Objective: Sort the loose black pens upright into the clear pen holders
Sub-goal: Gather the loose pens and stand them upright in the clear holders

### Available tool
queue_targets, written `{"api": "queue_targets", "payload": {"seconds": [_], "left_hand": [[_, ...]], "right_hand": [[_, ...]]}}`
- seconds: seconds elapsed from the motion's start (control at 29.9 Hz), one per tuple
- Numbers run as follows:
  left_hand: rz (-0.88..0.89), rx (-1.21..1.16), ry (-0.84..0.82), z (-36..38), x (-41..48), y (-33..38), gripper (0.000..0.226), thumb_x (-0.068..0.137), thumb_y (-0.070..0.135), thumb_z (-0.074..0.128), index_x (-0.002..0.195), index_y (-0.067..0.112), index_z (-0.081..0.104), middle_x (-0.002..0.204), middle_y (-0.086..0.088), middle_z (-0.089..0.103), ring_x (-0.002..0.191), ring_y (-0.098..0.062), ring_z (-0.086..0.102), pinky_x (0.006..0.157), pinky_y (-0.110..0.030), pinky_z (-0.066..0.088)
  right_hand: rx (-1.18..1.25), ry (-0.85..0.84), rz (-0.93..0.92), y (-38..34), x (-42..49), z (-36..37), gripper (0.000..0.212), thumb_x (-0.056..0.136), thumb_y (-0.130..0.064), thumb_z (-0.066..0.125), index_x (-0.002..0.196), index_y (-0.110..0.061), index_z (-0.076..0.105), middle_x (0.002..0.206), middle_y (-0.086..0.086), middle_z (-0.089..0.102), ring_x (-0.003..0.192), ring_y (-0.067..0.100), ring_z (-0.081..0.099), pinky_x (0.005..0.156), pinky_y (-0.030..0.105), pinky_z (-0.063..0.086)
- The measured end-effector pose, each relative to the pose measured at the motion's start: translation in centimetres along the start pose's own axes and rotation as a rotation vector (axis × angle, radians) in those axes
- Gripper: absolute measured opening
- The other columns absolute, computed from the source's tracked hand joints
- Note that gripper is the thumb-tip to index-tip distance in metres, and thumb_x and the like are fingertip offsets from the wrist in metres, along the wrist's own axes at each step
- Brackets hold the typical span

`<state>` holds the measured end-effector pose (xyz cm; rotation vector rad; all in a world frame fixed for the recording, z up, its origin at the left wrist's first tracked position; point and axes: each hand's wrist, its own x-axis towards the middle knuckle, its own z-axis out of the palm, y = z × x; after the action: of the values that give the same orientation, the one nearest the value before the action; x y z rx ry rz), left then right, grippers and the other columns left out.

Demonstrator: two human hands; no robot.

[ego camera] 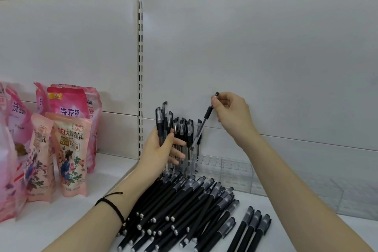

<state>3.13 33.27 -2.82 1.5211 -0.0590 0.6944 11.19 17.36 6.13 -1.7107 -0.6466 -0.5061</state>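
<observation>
Head view: right hand point(231, 112) pinches one pen point(201, 127), tilted into the clear holder point(225, 168) below it; left hand point(161, 149) grips a bundle point(160, 120). Few pens point(189, 131) stand upright; large pile point(184, 206) beneath both hands unsorted.

The left hand point(161, 154), a black braided cord point(114, 209) on its wrist, grips a bundle of clear black-capped pens point(162, 120) upright; the raised right hand point(232, 113) pinches the top end of one tilted clear pen point(207, 114).
</observation>
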Motion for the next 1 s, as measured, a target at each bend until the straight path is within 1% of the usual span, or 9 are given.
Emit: {"api": "queue_targets", "payload": {"seconds": [0.07, 0.17, 0.44, 0.54, 0.67, 0.8, 0.87, 0.94, 1.0], "left_hand": [[0.025, -0.004, 0.037, -0.3, 0.4, -0.1, 0.007, 0.102, 0.016, 0.042, 0.104, 0.021, 0.039, 0.075, -0.009, 0.07, 0.046, -0.02, 0.059, 0.039, -0.027, 0.047], [0.039, -0.003, 0.065, -0.5, 0.6, -0.2, 0.008, 0.102, 0.017, 0.043, 0.103, 0.022, 0.037, 0.07, -0.009, 0.065, 0.042, -0.018, 0.052, 0.036, -0.026, 0.042], [0.013, -0.028, 0.041, -0.5, 0.5, -0.1, 0.015, 0.1, 0.015, 0.049, 0.112, 0.008, 0.044, 0.074, -0.01, 0.061, 0.049, -0.017, 0.057, 0.039, -0.026, 0.045], [0.005, -0.017, 0.036, -0.4, 0.5, -0.1, 0.017, 0.099, 0.015, 0.05, 0.112, 0.004, 0.045, 0.07, -0.008, 0.06, 0.047, -0.017, 0.055, 0.039, -0.025, 0.045], [0.003, -0.013, 0.031, -0.4, 0.4, -0.1, 0.015, 0.099, 0.015, 0.052, 0.109, 0.005, 0.046, 0.07, -0.008, 0.059, 0.048, -0.017, 0.056, 0.039, -0.026, 0.045], [-0.02, -0.044, 0.019, -0.5, 0.3, 0.2, 0.016, 0.095, 0.019, 0.058, 0.106, 0.008, 0.054, 0.07, -0.007, 0.065, 0.05, -0.017, 0.058, 0.041, -0.026, 0.047], [-0.035, -0.045, -0.008, -0.5, 0.2, 0.3, 0.023, 0.093, 0.022, 0.06, 0.109, 0.005, 0.057, 0.07, -0.007, 0.069, 0.048, -0.016, 0.059, 0.04, -0.024, 0.046], [-0.037, -0.031, -0.058, -0.3, 0.2, 0.3, 0.03, 0.094, 0.025, 0.057, 0.112, 0.001, 0.057, 0.073, -0.009, 0.071, 0.045, -0.016, 0.058, 0.037, -0.023, 0.042], [-0.052, -0.042, -0.109, -0.2, 0.1, 0.2, 0.033, 0.095, 0.028, 0.053, 0.111, -0.001, 0.057, 0.075, -0.011, 0.071, 0.043, -0.014, 0.054, 0.035, -0.022, 0.038]], "right_hand": [[-0.033, -0.009, -0.009, -0.1, -0.1, -0.3, 0.011, 0.094, -0.022, 0.059, 0.1, -0.014, 0.063, 0.085, -0.006, 0.062, 0.066, 0.007, 0.052, 0.08, 0.034, 0.049], [-0.163, -0.056, -0.032, 0.0, -0.6, -0.4, 0.017, 0.095, -0.022, 0.058, 0.106, -0.011, 0.065, 0.086, -0.007, 0.062, 0.079, 0.01, 0.056, 0.078, 0.027, 0.046], [-0.33, -0.115, -0.121, -0.4, -1.2, 0.6, 0.013, 0.094, -0.022, 0.058, 0.103, -0.015, 0.065, 0.085, -0.01, 0.058, 0.079, 0.009, 0.055, 0.072, 0.022, 0.039], [-0.364, -0.156, -0.119, -0.4, -1.3, 0.7, 0.015, 0.093, -0.023, 0.059, 0.104, -0.015, 0.066, 0.087, -0.008, 0.059, 0.081, 0.01, 0.055, 0.074, 0.026, 0.042], [-0.447, -0.258, -0.072, 0.5, -1.7, 1.4, 0.018, 0.091, -0.027, 0.063, 0.102, -0.014, 0.068, 0.092, -0.001, 0.067, 0.092, 0.017, 0.063, 0.085, 0.034, 0.051], [-0.51, -0.285, -0.016, 1.2, -2.1, 1.7, 0.022, 0.083, -0.04, 0.069, 0.083, -0.019, 0.066, 0.083, -0.001, 0.068, 0.078, 0.021, 0.065, 0.076, 0.038, 0.055], [-0.635, -0.298, 0.002, 1.1, -2.1, 1.5, 0.037, 0.081, -0.05, 0.069, 0.073, -0.014, 0.065, 0.074, 0.003, 0.067, 0.071, 0.025, 0.063, 0.066, 0.035, 0.052], [-0.725, -0.275, -0.015, 0.8, -2.1, 1.3, 0.053, 0.08, -0.059, 0.064, 0.073, -0.006, 0.067, 0.071, 0.01, 0.068, 0.069, 0.028, 0.063, 0.06, 0.033, 0.048], [-0.641, -0.252, -0.036, 0.3, -2.0, 0.9, 0.052, 0.084, -0.056, 0.061, 0.075, -0.005, 0.068, 0.072, 0.009, 0.069, 0.069, 0.025, 0.063, 0.064, 0.034, 0.05]]}}
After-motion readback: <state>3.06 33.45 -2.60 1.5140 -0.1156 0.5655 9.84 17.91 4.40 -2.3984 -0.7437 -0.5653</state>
